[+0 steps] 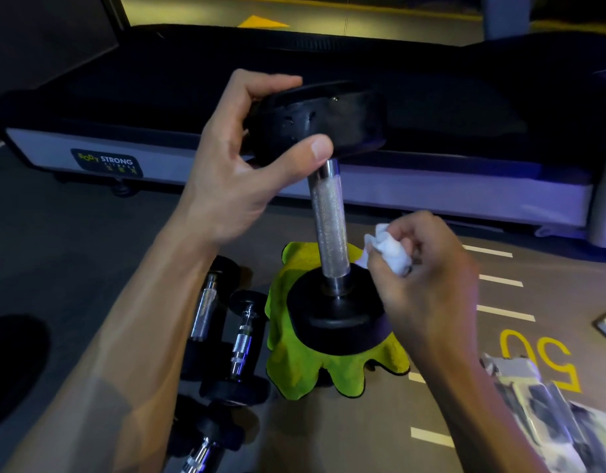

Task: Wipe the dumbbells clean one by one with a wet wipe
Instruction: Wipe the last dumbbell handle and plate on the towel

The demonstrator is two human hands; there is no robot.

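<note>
One black-headed, steel-handled dumbbell (330, 213) stood upright on a yellow cloth (296, 360); three more (226, 332) lay beside it. The left hand (236, 165) gripped its top head; the right hand (428, 268) clutched one crumpled white wipe (387, 249).

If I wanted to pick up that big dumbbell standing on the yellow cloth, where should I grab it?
Probably the silver handle of the big dumbbell. It stands upright on the yellow cloth, so come in from the side and wrap your fingers around the rough, knurled middle. The left hand grips the wide top head, which looks harder to hold. The right hand holds the wet wipe on the right, so the near side looks freer.
</note>
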